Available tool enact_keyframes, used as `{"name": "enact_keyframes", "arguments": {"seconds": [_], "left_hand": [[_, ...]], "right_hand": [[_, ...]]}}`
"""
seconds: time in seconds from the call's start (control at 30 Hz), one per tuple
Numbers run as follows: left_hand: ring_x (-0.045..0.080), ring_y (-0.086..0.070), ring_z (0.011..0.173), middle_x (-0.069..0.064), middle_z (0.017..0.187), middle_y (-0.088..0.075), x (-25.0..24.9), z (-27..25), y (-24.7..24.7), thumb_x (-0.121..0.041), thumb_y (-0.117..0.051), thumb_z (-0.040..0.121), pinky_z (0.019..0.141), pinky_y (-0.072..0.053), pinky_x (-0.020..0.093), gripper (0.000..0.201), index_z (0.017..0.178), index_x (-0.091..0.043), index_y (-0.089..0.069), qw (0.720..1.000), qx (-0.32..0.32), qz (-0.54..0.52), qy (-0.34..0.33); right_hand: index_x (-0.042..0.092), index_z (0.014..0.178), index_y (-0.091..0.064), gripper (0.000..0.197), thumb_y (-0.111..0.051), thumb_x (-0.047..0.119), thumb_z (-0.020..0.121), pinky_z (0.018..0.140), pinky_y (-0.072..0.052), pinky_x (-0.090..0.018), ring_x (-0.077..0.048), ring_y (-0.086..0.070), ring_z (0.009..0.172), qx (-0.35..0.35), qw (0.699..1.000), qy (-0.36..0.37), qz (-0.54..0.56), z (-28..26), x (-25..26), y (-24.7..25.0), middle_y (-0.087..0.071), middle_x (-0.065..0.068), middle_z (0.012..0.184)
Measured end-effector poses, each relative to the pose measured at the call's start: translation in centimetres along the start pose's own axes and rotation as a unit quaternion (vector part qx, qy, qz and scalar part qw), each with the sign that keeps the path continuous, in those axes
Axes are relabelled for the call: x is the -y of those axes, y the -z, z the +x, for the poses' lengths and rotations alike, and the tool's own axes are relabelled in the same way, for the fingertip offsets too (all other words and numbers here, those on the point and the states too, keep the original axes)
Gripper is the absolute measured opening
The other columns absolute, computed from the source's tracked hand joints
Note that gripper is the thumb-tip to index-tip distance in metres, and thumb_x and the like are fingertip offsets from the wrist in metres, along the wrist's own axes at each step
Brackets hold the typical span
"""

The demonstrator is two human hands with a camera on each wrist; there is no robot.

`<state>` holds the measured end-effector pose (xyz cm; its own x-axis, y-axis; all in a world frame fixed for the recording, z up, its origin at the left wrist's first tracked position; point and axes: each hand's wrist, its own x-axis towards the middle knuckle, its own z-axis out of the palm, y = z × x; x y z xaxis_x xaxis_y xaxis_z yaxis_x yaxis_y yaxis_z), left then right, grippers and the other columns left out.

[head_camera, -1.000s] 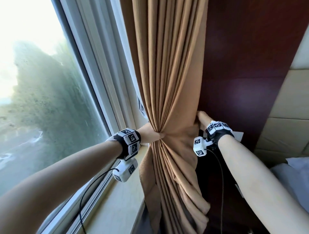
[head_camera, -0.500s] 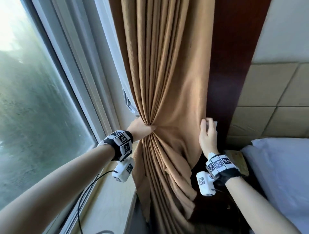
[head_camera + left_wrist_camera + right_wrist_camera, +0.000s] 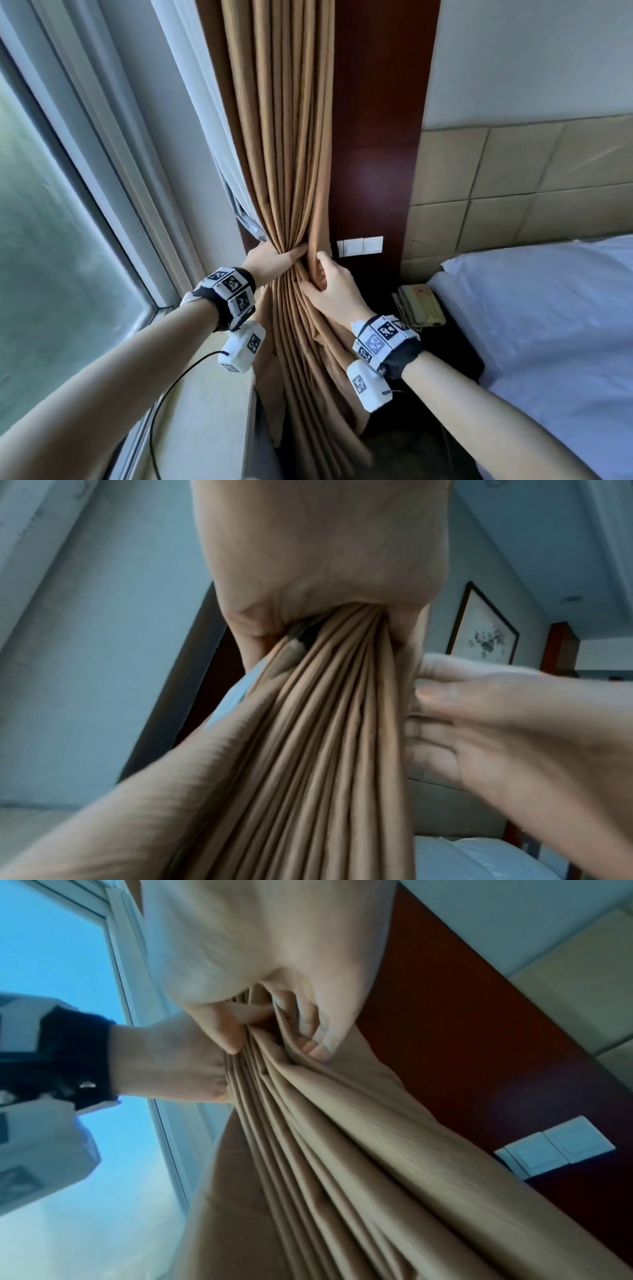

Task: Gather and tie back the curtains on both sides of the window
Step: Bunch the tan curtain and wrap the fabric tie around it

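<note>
Tan curtain (image 3: 291,171), frame centre, is cinched by the left hand (image 3: 269,262), fingers wrapped round it; right hand (image 3: 330,291) pinches loose outer folds to add them.

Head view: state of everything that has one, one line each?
tan curtain: gathered into a tight bunch, not tied yet
left hand: grips the bunch from the window side
right hand: fingers curled into the outer folds
white lining: hangs behind the curtain, partly loose
telephone: handset on its cradle
</note>
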<state>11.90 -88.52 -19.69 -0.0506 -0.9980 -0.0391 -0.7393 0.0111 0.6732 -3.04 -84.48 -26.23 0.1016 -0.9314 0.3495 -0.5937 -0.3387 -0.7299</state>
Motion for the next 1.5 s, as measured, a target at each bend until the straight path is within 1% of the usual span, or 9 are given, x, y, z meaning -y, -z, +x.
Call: {"name": "enact_keyframes", "arguments": {"seconds": [0.1, 0.27, 0.43, 0.63, 0.83, 1.0, 1.1, 1.2, 1.5], "left_hand": [[0.029, -0.048, 0.126, 0.010, 0.137, -0.051, -1.1, -0.9, -0.2, -0.075, -0.053, 0.076, 0.108, -0.039, 0.038, 0.090, 0.140, -0.013, -0.043, 0.999, 0.040, -0.002, 0.011], [0.031, -0.054, 0.118, 0.011, 0.131, -0.056, -2.2, -1.4, -1.2, -0.074, -0.053, 0.078, 0.099, -0.046, 0.036, 0.084, 0.138, -0.015, -0.046, 0.998, -0.011, 0.057, -0.013], [0.033, -0.056, 0.113, 0.013, 0.124, -0.060, -1.3, -0.6, -0.8, -0.032, -0.056, 0.086, 0.092, -0.044, 0.031, 0.047, 0.128, -0.010, -0.054, 0.997, -0.010, 0.081, -0.014], [0.031, -0.051, 0.121, 0.009, 0.133, -0.054, 0.4, 0.4, 0.5, -0.031, -0.053, 0.086, 0.099, -0.042, 0.031, 0.054, 0.137, -0.015, -0.048, 0.995, 0.021, 0.098, -0.011], [0.032, -0.043, 0.132, 0.009, 0.144, -0.045, 1.2, 0.1, 1.4, -0.030, -0.051, 0.089, 0.109, -0.035, 0.032, 0.060, 0.146, -0.021, -0.036, 0.994, 0.018, 0.104, -0.015], [0.032, -0.045, 0.129, 0.011, 0.140, -0.049, 1.0, -0.2, 1.2, -0.025, -0.048, 0.093, 0.106, -0.038, 0.032, 0.049, 0.141, -0.018, -0.042, 0.992, 0.021, 0.115, -0.039], [0.031, -0.043, 0.131, 0.012, 0.142, -0.047, 0.6, -0.3, 1.3, -0.021, -0.048, 0.095, 0.106, -0.034, 0.029, 0.048, 0.142, -0.015, -0.042, 0.993, 0.030, 0.105, -0.034], [0.030, -0.042, 0.132, 0.011, 0.144, -0.046, 0.5, -0.2, 1.4, -0.022, -0.049, 0.095, 0.105, -0.033, 0.027, 0.050, 0.144, -0.014, -0.040, 0.996, 0.027, 0.082, -0.019], [0.028, -0.035, 0.138, 0.009, 0.150, -0.038, 0.7, 0.2, 1.5, -0.023, -0.052, 0.095, 0.111, -0.028, 0.029, 0.058, 0.149, -0.014, -0.030, 0.998, 0.021, 0.067, 0.002]], "right_hand": [[0.017, 0.150, -0.029, 0.076, -0.065, 0.037, 0.087, 0.116, -0.029, -0.038, -0.021, -0.034, 0.139, 0.065, 0.998, 0.007, 0.011, -0.8, 0.9, -0.1, -0.038, -0.006, 0.150], [0.024, 0.153, -0.018, 0.087, -0.065, 0.047, 0.083, 0.118, -0.023, -0.044, -0.020, -0.020, 0.144, 0.110, 0.994, 0.007, -0.026, -1.6, 1.3, 0.2, -0.020, 0.003, 0.155], [0.011, 0.150, -0.028, 0.083, -0.063, 0.051, 0.086, 0.114, -0.030, -0.041, -0.018, -0.031, 0.137, 0.201, 0.976, 0.004, -0.087, -0.9, 2.1, 1.6, -0.025, 0.004, 0.149], [0.022, 0.126, -0.063, 0.046, -0.069, 0.036, 0.082, 0.105, -0.043, -0.033, -0.012, -0.059, 0.115, 0.194, 0.979, -0.055, -0.015, 4.7, -0.9, 4.6, -0.064, 0.005, 0.119], [0.033, 0.153, -0.011, 0.107, -0.080, 0.047, 0.072, 0.098, -0.042, -0.038, -0.021, -0.047, 0.128, 0.130, 0.943, -0.218, 0.214, 10.1, -3.3, 4.2, -0.047, -0.002, 0.141], [0.037, 0.154, -0.003, 0.123, -0.087, 0.032, 0.065, 0.111, -0.035, -0.050, -0.023, -0.042, 0.134, 0.195, 0.908, -0.199, 0.312, 14.3, -3.0, 2.8, -0.041, -0.004, 0.151], [0.031, 0.148, -0.031, 0.108, -0.090, 0.037, 0.058, 0.107, -0.036, -0.055, -0.025, -0.048, 0.130, 0.273, 0.883, -0.206, 0.321, 15.4, -2.9, 2.9, -0.054, -0.001, 0.140], [0.017, 0.127, -0.057, 0.063, -0.076, 0.031, 0.069, 0.086, -0.050, -0.041, -0.025, -0.063, 0.112, 0.306, 0.867, -0.199, 0.338, 15.6, -2.3, 2.8, -0.070, -0.006, 0.116], [0.011, 0.103, -0.065, 0.017, -0.068, 0.022, 0.090, 0.103, -0.045, -0.035, -0.016, -0.064, 0.109, 0.199, 0.902, -0.168, 0.343, 15.2, -7.2, 3.5, -0.070, -0.002, 0.113]]}}
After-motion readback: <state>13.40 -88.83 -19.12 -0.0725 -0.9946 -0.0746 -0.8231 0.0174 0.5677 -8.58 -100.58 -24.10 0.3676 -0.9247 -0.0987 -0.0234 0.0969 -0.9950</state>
